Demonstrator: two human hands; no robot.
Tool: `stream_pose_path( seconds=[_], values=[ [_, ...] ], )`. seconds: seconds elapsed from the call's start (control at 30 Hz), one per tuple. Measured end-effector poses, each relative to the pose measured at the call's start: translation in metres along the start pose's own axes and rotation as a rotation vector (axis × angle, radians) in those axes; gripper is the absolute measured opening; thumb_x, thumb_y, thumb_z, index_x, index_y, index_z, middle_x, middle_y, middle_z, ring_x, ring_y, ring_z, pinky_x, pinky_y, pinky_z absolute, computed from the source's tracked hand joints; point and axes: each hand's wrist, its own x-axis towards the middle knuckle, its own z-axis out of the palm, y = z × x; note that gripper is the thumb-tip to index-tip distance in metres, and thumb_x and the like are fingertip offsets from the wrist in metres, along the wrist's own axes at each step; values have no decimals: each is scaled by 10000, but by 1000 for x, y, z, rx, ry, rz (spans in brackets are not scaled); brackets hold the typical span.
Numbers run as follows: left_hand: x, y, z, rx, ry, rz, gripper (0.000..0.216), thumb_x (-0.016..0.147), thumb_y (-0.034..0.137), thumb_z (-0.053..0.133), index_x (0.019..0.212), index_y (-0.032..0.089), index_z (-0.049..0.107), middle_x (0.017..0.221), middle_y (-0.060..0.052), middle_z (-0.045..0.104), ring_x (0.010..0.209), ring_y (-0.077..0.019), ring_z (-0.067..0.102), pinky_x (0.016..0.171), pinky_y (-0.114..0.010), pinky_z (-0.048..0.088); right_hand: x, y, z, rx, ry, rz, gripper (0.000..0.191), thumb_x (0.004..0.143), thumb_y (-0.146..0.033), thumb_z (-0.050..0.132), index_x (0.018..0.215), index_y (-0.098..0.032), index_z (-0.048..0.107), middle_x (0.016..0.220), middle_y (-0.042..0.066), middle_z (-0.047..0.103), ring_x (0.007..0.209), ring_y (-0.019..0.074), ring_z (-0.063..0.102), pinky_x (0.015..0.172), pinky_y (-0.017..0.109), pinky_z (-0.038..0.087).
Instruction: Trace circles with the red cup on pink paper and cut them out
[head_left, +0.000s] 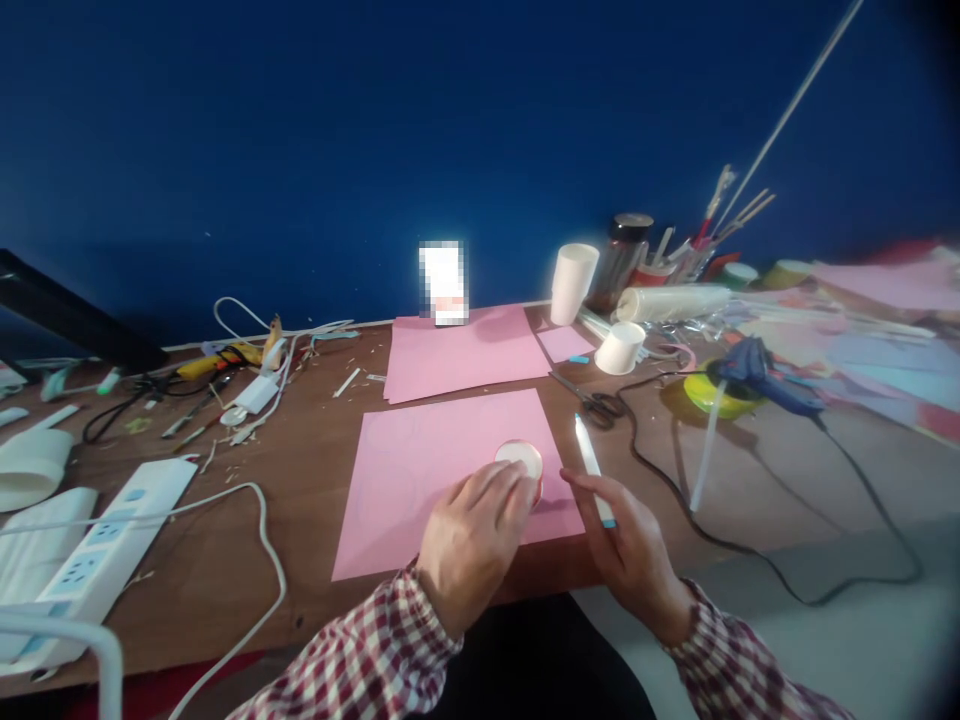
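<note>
The left hand (pixel 476 525) lies over the disc (pixel 519 452), a round white piece with a red rim, on the right part of the near pink sheet (pixel 427 440). Its fingers are bent together across the top; the thumb is hidden, so whether it grips or only presses cannot be told. The right hand (pixel 630 540) is just beside the sheet's right edge, index finger stretched out, with the pen (pixel 587 447) slanting against it; whether the fingers pinch the pen is unclear.

The disc should be light and stiff, and probably slides easily on paper; its rim is the place to hold, with flat pressure on top. The sheet looks thin and easily creased, best steadied near an edge. Scissors (pixel 596 405) lie beyond the pen on the bench (pixel 307 540).
</note>
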Motion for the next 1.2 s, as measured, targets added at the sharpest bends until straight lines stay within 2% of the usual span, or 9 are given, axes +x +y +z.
stream_pose_path(
  seconds=[0.1, 0.2, 0.23, 0.3, 0.37, 0.5, 0.63, 0.8, 1.2],
  values=[
    [-11, 8, 6, 59, -24, 5, 386, 857, 93, 493, 1242, 112, 498, 1229, -135, 594, 1209, -259, 484, 927, -389, 500, 6, 4, 6, -59, -23, 44, 286, 870, -173, 486, 1153, -193, 517, 1089, 115, 660, 999, 227, 636, 842, 369, 529],
    [-28, 20, 11, 89, -27, -88, 486, 833, 151, 536, 1312, 145, 453, 1377, -160, 452, 1294, -306, 377, 925, -427, 496, 14, 11, 13, -134, -19, 88, 312, 845, -226, 524, 1155, -197, 500, 1081, 115, 665, 976, 242, 645, 815, 380, 543],
    [-34, 24, 12, 57, -12, -80, 473, 825, 182, 552, 1293, 174, 479, 1376, -145, 458, 1283, -303, 394, 921, -427, 496, 16, 12, 15, -146, -29, 94, 324, 842, -239, 524, 1162, -196, 493, 1091, 118, 660, 986, 247, 641, 820, 386, 541],
    [-47, 27, 14, -8, 61, -70, 369, 816, 194, 568, 1185, 195, 571, 1267, -101, 572, 1214, -262, 481, 944, -409, 479, 18, 14, 15, -148, -59, 105, 348, 846, -251, 508, 1187, -190, 473, 1122, 126, 641, 1025, 251, 620, 851, 396, 526],
    [-58, 26, 17, -67, -11, -5, 326, 845, 278, 536, 1146, 167, 595, 1176, -75, 636, 1118, -225, 559, 933, -379, 486, 19, 12, 13, -106, -79, 118, 378, 847, -245, 503, 1215, -182, 444, 1156, 134, 616, 1070, 250, 592, 893, 403, 501],
    [-73, 13, 19, -24, -131, 1, 435, 875, 428, 470, 1149, 114, 594, 1154, -79, 653, 1052, -225, 600, 897, -379, 504, 23, 2, 10, 124, -117, 124, 458, 850, -233, 509, 1280, -165, 366, 1282, 164, 519, 1195, 260, 497, 989, 445, 423],
    [-77, 4, 16, -7, -148, 29, 457, 880, 474, 440, 1106, 120, 621, 1137, -71, 664, 1065, -225, 597, 901, -375, 499, 32, -8, 20, 223, -107, 51, 653, 739, -255, 690, 1281, -166, 338, 1311, 184, 488, 1224, 288, 466, 1006, 466, 402],
    [-77, -1, 12, -7, -131, 40, 435, 887, 463, 430, 1079, 134, 640, 1122, -57, 672, 1051, -211, 604, 881, -350, 504, 39, -17, 36, 103, -144, -26, 535, 747, -211, 699, 1190, -184, 402, 1224, 168, 571, 1150, 248, 544, 960, 401, 452],
    [-78, -7, 15, -31, -98, 62, 380, 863, 423, 486, 1059, 138, 644, 1106, -37, 681, 1057, -200, 593, 878, -343, 495, 36, -12, 36, 114, -107, 3, 545, 723, -219, 729, 1171, -164, 424, 1184, 184, 596, 1117, 265, 574, 933, 409, 480]
  ],
)
